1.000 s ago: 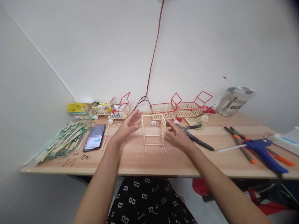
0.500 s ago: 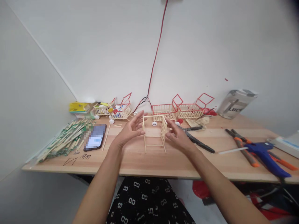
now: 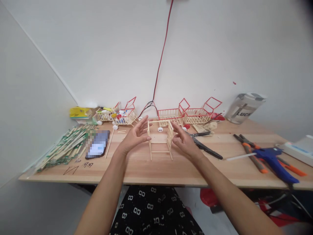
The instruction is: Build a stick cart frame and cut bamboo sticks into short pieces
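Note:
A small chair-like frame of thin wooden sticks (image 3: 160, 151) stands on the table between my hands. Its right side has several short rungs; the left side shows posts and a long stick runs across the top. My left hand (image 3: 136, 135) is at its left side, fingers stretched apart, thumb tip close to or touching the left post. On the other side, my right hand (image 3: 183, 139) has its index finger extended by the upper right corner and its thumb beside the rungs. Whether these fingertips press on the sticks, I cannot tell.
Stick-built carts with red trim (image 3: 171, 114) line the wall. To the left lie wrapped chopsticks (image 3: 66, 147) and a phone (image 3: 97, 145). On the right are black-handled cutters (image 3: 207, 150), a blue glue gun (image 3: 271, 160), orange-handled pliers (image 3: 255, 158) and a tilted canister (image 3: 245, 107).
The whole view has shifted slightly, so everything appears a little further left. My hands and the stick frame keep nearly the same positions relative to each other.

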`<state>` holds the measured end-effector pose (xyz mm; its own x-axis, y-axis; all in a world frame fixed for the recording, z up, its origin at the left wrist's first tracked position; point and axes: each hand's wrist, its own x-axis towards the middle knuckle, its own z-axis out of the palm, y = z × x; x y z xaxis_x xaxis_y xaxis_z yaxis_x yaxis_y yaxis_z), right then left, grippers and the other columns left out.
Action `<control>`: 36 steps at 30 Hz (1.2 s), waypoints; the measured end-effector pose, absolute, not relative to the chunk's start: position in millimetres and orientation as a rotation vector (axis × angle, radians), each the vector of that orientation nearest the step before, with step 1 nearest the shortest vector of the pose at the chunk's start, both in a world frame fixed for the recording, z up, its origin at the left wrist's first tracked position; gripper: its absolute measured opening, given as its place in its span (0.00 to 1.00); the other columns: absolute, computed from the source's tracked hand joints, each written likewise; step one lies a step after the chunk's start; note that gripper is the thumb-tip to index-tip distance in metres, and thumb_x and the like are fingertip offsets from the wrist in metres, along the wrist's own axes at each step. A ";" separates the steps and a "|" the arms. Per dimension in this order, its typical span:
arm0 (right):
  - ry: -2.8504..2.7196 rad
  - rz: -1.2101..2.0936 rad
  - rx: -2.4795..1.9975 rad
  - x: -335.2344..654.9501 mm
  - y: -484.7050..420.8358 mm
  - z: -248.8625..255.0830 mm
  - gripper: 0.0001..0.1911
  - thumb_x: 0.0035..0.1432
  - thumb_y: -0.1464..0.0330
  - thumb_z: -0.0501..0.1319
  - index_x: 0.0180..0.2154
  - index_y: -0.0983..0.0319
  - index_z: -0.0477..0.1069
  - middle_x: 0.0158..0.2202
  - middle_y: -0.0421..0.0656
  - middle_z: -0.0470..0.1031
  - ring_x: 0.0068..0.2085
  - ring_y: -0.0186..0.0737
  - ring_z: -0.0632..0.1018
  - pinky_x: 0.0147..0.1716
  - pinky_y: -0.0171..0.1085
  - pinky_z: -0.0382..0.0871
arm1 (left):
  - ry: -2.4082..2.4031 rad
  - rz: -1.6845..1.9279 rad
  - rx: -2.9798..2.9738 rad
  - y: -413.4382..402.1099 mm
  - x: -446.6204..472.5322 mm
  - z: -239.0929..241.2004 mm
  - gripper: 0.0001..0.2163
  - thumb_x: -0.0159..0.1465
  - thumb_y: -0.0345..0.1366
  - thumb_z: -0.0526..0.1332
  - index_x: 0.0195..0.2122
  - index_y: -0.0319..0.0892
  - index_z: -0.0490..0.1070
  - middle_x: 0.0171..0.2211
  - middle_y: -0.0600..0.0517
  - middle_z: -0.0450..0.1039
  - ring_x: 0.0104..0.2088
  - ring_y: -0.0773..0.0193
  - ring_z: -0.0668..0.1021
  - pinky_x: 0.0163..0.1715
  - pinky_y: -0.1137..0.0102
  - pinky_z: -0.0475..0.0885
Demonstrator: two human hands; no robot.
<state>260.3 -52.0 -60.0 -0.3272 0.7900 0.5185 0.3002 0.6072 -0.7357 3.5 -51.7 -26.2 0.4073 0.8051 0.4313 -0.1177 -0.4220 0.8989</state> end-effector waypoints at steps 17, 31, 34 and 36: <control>-1.924 0.660 -0.887 259.8 -48.8 -65.9 0.34 0.60 0.60 0.57 0.65 0.57 0.52 0.60 0.50 0.66 0.53 0.48 0.71 0.50 0.45 0.66 | 0.646 1.157 1.664 -54.7 3.4 -23.0 0.36 0.53 0.35 0.70 0.63 0.49 0.59 0.64 0.43 0.57 0.63 0.46 0.61 0.59 0.55 0.60; -1.934 0.645 -0.881 258.9 -46.8 -65.3 0.35 0.59 0.62 0.59 0.66 0.56 0.51 0.59 0.48 0.68 0.54 0.47 0.71 0.47 0.43 0.67 | 0.678 1.158 1.656 -54.7 4.2 -23.4 0.35 0.54 0.34 0.70 0.62 0.48 0.60 0.62 0.42 0.62 0.63 0.47 0.63 0.57 0.56 0.62; -1.918 0.641 -0.896 258.2 -47.1 -65.8 0.34 0.59 0.63 0.59 0.65 0.56 0.51 0.59 0.48 0.68 0.52 0.47 0.72 0.46 0.43 0.67 | 0.689 1.159 1.647 -54.0 4.3 -23.6 0.36 0.54 0.34 0.70 0.63 0.48 0.58 0.62 0.42 0.62 0.63 0.47 0.62 0.58 0.56 0.61; -1.901 0.655 -0.878 257.5 -45.8 -66.3 0.34 0.59 0.63 0.59 0.65 0.56 0.51 0.59 0.49 0.68 0.54 0.47 0.71 0.44 0.42 0.67 | 0.678 1.163 1.631 -52.9 4.0 -24.0 0.39 0.53 0.34 0.70 0.65 0.48 0.54 0.62 0.41 0.62 0.63 0.48 0.62 0.58 0.56 0.61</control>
